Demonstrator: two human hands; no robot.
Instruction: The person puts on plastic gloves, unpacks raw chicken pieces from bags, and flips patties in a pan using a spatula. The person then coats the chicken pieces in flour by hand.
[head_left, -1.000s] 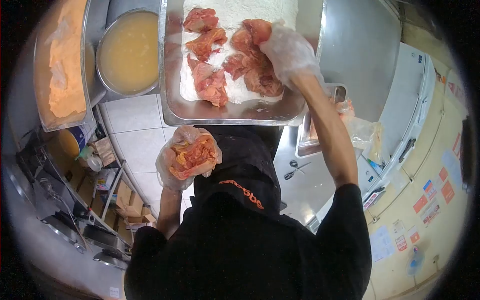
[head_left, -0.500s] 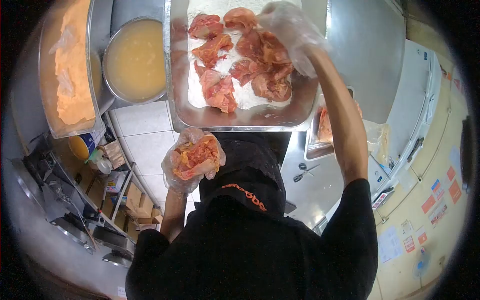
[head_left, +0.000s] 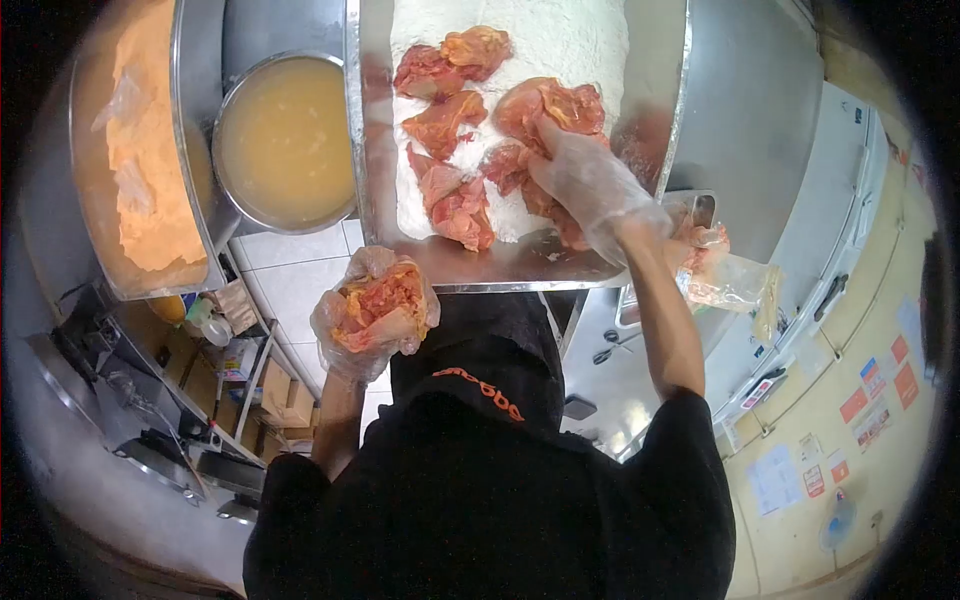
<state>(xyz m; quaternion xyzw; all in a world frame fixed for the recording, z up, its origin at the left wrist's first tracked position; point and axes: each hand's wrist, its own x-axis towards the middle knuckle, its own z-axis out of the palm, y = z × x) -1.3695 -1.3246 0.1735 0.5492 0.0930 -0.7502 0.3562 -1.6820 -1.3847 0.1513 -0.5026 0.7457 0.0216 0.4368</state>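
My left hand [head_left: 340, 335], in a clear plastic glove, is closed around raw chicken [head_left: 385, 308] in front of the apron. Beyond it stands a deep metal tray [head_left: 500, 270] with white flour [head_left: 575, 45] on its bottom. Several raw chicken pieces [head_left: 460, 212] lie on the flour. Over the tray's right half reaches my gloved right hand [head_left: 595, 190], its fingers closed on a raw chicken piece [head_left: 555, 105]. That hand partly covers the pieces beneath it.
A round bowl of cloudy yellowish liquid [head_left: 285, 140] stands left of the tray. Farther left is a clear bin of orange powder [head_left: 150, 200]. At right, a smaller metal tray [head_left: 690, 205] holds bagged meat [head_left: 710, 265]. Black-handled scissors [head_left: 610, 347] lie on the metal surface.
My right hand has moved from the tray's far right corner toward its middle, onto a chicken piece. Pieces at the far end have shifted. My left hand keeps its hold.
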